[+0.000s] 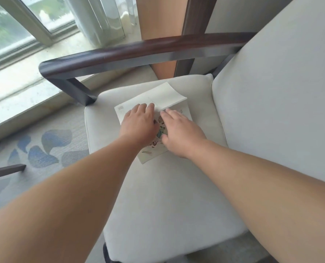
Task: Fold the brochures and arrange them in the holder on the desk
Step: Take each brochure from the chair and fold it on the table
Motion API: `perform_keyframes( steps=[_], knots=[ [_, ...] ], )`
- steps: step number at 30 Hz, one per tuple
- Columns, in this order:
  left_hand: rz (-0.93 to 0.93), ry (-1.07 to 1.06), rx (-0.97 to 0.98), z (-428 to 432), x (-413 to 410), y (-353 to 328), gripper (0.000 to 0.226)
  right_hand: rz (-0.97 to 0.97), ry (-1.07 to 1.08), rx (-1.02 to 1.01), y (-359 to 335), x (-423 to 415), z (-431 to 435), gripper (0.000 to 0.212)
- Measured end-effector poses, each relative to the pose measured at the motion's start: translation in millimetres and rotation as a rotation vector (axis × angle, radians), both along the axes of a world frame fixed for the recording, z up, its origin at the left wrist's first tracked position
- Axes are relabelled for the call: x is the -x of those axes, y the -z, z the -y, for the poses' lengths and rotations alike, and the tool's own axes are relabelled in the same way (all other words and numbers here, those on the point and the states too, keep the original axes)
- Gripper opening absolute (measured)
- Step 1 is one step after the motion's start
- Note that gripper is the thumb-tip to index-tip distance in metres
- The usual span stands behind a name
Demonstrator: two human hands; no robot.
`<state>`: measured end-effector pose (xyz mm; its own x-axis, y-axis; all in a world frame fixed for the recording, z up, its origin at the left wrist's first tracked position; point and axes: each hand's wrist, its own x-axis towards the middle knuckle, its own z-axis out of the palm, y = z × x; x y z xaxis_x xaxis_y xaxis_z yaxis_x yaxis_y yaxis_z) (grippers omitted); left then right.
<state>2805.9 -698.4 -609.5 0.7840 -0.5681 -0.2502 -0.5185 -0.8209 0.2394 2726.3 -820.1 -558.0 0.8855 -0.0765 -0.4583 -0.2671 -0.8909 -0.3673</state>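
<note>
A cream brochure [158, 97] with a colourful picture lies on the seat cushion [163, 196] of an armchair. Its far flap is folded over towards me, plain side up. My left hand [138, 123] lies flat on the brochure, fingertips pressing the edge of the folded flap. My right hand [180, 131] rests beside it, fingers straight, touching the same flap edge and covering part of the picture. No holder or desk is in view.
The armchair has a dark wooden armrest [138, 52] at the far side and a pale backrest [281, 92] on the right. A window [15, 25] with sheer curtains is at the far left. Patterned blue-grey carpet [44, 147] lies left of the chair.
</note>
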Motion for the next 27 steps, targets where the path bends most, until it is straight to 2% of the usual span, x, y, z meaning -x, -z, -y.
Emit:
perform_keyframes(
  steps=[8,12,19,24,27],
  knots=[
    [0.094,-0.063,-0.051,1.9,-1.8,12.7,0.011,0.048,-0.013,-0.017,6.0,0.8,4.4,0.064],
    [0.115,-0.070,-0.038,-2.8,2.2,-9.9,0.016,0.070,-0.009,0.006,-8.9,-3.2,2.3,0.066],
    [0.188,0.000,0.003,-48.8,0.5,-87.6,0.019,0.234,-0.097,0.175,-66.3,-21.3,-31.7,0.061],
    [0.294,-0.037,0.036,-116.2,9.8,-153.1,0.024,0.365,-0.207,0.228,-120.5,-34.0,-91.0,0.032],
    [0.327,-0.089,0.053,-172.1,23.7,-190.0,0.024,0.427,-0.265,0.256,-152.4,-36.4,-142.6,0.004]
  ],
)
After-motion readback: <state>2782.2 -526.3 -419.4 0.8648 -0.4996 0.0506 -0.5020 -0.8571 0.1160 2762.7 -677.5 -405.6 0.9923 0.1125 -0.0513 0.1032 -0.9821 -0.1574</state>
